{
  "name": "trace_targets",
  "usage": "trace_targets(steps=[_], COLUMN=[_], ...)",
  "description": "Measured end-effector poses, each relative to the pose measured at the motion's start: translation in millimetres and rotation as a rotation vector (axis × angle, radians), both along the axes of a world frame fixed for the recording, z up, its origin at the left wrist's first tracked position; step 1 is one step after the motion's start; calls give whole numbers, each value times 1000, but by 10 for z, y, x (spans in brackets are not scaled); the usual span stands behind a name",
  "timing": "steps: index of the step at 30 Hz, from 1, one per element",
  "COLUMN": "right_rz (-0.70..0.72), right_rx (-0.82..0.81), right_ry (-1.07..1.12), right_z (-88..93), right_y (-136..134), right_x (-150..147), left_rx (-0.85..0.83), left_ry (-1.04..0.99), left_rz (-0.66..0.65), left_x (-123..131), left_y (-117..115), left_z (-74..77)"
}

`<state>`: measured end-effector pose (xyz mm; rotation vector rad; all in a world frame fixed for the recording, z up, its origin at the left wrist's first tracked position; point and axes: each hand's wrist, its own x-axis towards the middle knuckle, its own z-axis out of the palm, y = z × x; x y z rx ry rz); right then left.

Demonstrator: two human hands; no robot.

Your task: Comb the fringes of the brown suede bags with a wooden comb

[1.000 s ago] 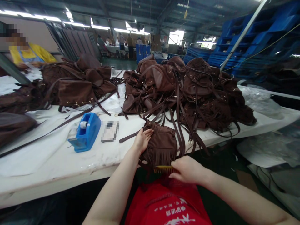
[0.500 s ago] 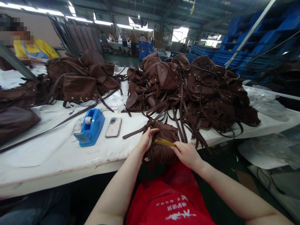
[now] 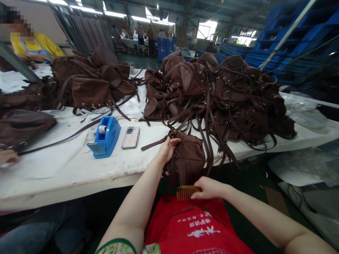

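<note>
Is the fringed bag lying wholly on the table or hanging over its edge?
Hanging over. The fringed bag sits on the table under the left hand, fringe dangling past the edge above the comb in the right hand.

I counted one comb (image 3: 186, 192), one fringed bag (image 3: 188, 158), one blue tape dispenser (image 3: 106, 137), one phone (image 3: 130, 137) and two heaps of brown bags (image 3: 90, 84); the bags within each heap were too tangled to count.
</note>
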<state>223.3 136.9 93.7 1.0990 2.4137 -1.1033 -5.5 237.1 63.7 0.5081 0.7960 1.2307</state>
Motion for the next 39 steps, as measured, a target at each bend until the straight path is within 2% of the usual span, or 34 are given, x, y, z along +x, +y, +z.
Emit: trace_targets(steps=[3, 5, 7, 9, 11, 14, 17, 20, 23, 26, 29, 31, 33, 35, 37, 39], right_rz=[-199, -383, -562, -665, -710, -637, -511, -351, -281, -394, -485, -429, -321, -233, -183, -153], right_rx=[-389, -537, -594, -586, -510, -286, -66, 15, 103, 375, 632, 681, 708, 738, 759, 764], right_ry=[322, 536, 697, 788, 776, 648, 541, 435, 447, 488, 287, 110, -26, -121, -172, -180], right_z=[10, 62, 122, 170, 199, 228, 298, 474, 705, 801, 661, 492, 333, 225, 174, 159], right_y=[59, 135, 222, 309, 393, 469, 403, 217, 141, 327, 583, 659, 635, 559, 483, 430], right_x=[150, 202, 195, 134, 38, -126, -294, -456, -533, -428, -210, -94, -37, -28, -37, -40], left_rx=[55, 151, 216, 203, 117, -16, 11, 42, 117, 304, 525, 692, 798, 787, 699, 597], left_ry=[93, 185, 270, 317, 346, 430, 723, 949, 986, 1000, 1153, 1279, 1254, 1080, 873, 700], left_rz=[-55, -182, -362, -532, -568, -411, -255, -123, -125, -242, -390, -571, -735, -767, -652, -506], left_x=[-20, -15, 23, 91, 168, 254, 326, 415, 428, 308, 165, 113, 88, 70, 51, 40], left_y=[-66, -139, -207, -245, -244, -197, -163, -157, -174, -322, -711, -1022, -1231, -1234, -1028, -717], left_z=[124, 261, 396, 487, 513, 451, 335, 259, 300, 447, 634, 764, 897, 1000, 1017, 907])
